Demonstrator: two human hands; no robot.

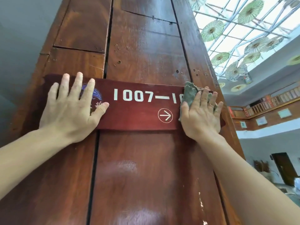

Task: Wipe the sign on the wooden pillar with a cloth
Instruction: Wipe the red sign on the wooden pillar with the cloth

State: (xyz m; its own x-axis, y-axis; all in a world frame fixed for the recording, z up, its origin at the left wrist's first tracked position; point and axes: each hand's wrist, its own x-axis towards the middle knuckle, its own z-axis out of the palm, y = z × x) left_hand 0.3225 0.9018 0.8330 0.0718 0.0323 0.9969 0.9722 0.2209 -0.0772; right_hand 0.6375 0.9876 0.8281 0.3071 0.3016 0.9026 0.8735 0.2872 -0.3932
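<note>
A dark red wooden sign (138, 109) with white digits "1007—1" and a circled arrow is fixed across the tall wooden pillar (146, 46). My left hand (73, 109) lies flat with spread fingers on the sign's left end, covering part of a blue emblem. My right hand (201, 114) presses a grey-green cloth (189, 93) flat against the sign's right end. The cloth sticks out above and to the left of my fingers and hides the last digits.
The pillar's right edge (230, 127) drops off to an open atrium. Paper umbrellas (212, 30) hang under a glass roof at the upper right. A wooden balcony railing (267, 103) and a dark doorway (282, 169) lie beyond on the right. A grey wall (19, 46) is at the left.
</note>
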